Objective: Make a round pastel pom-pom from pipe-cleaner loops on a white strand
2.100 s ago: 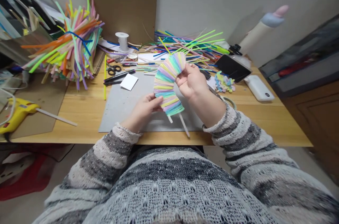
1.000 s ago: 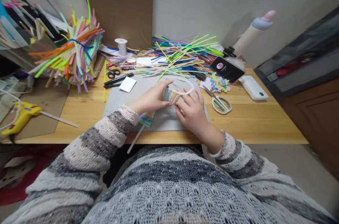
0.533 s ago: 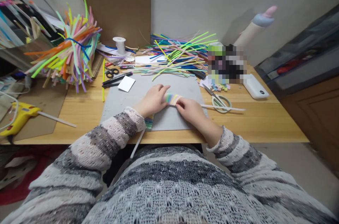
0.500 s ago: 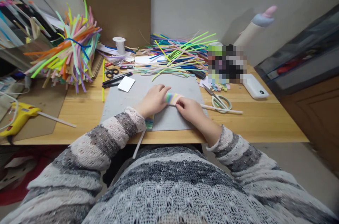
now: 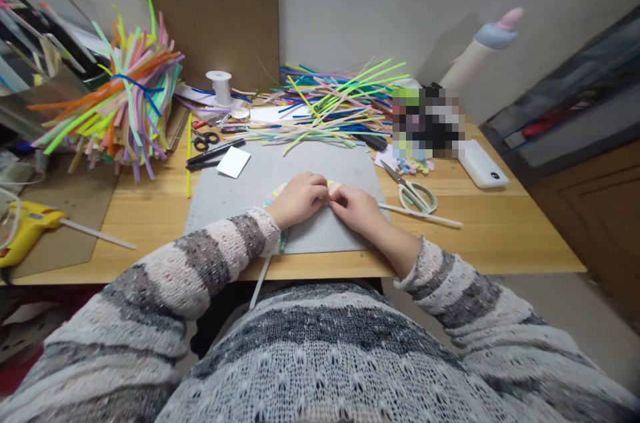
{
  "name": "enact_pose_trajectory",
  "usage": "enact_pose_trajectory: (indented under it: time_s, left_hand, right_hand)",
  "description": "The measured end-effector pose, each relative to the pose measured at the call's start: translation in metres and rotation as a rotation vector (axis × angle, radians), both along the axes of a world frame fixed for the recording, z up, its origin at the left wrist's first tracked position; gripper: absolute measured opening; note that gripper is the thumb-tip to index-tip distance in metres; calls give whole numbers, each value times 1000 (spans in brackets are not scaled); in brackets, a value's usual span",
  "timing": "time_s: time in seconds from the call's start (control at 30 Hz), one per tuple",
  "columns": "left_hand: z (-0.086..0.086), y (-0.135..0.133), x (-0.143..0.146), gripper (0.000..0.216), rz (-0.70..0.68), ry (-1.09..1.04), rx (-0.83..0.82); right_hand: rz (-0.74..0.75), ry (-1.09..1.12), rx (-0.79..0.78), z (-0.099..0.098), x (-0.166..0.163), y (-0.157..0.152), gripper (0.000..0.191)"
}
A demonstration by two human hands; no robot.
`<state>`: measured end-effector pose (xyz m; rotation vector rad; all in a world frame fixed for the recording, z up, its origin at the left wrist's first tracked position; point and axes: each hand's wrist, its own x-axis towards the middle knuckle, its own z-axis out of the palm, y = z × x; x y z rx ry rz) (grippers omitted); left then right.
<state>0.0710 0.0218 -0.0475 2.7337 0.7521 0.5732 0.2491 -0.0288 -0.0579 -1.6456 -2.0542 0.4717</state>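
Observation:
My left hand [image 5: 300,202] and my right hand [image 5: 359,208] meet over the grey mat [image 5: 230,200], with thumbs and fingertips pinched close together. Both grip a curved band in pastel stripes [image 5: 273,194], which looks made of fuzzy pipe cleaners. Most of the band is covered by my fingers; parts show behind both hands and below my left wrist. A thin white strip [image 5: 425,215] sticks out to the right past my right hand. Another pale strip [image 5: 261,282] hangs over the table edge below my left wrist.
Scissors [image 5: 417,196] lie to the right, near a white phone-like object [image 5: 483,164]. Loose pipe cleaners [image 5: 340,100] are heaped behind the mat. A tied bundle [image 5: 125,96] and a yellow glue gun [image 5: 30,230] are at left. A white square [image 5: 233,162] lies beside black pens [image 5: 215,155].
My left hand has shifted right and its fingertips now meet those of my right hand. The striped section between the hands is now mostly covered, and more shows behind my left hand.

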Motion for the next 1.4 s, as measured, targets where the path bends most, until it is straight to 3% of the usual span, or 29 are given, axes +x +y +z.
enact_pose_trajectory:
  time_s: [0.4, 0.87, 1.0, 1.1, 1.17, 1.27, 1.3, 1.4]
  left_hand:
    - [2, -4, 1, 21, 18, 83, 26]
    - [0, -3, 3, 22, 16, 44, -38]
    - [13, -1, -14, 22, -37, -70, -233]
    - [31, -8, -47, 30, 66, -83, -271]
    - [39, -17, -68, 30, 119, -32, -258]
    - [36, -33, -84, 34, 138, 38, -238]
    - [31, -37, -84, 36, 128, 58, -226]
    - [13, -45, -78, 41, 109, 135, -174]
  right_hand:
    - [52, -62, -13, 1, 9, 0, 10]
    - [4, -107, -47, 7, 34, -3, 11]
    - [-65, -301, -45, 24, 29, -16, 10]
    - [-122, -375, 114, 38, 19, -36, 23]
    - [31, -324, 218, 42, 4, -51, 19]
    - [565, -321, 236, 35, -32, -67, 18]
    - [676, -334, 256, 30, -46, -70, 20]
    - [775, -338, 266, 13, -83, -71, 25]
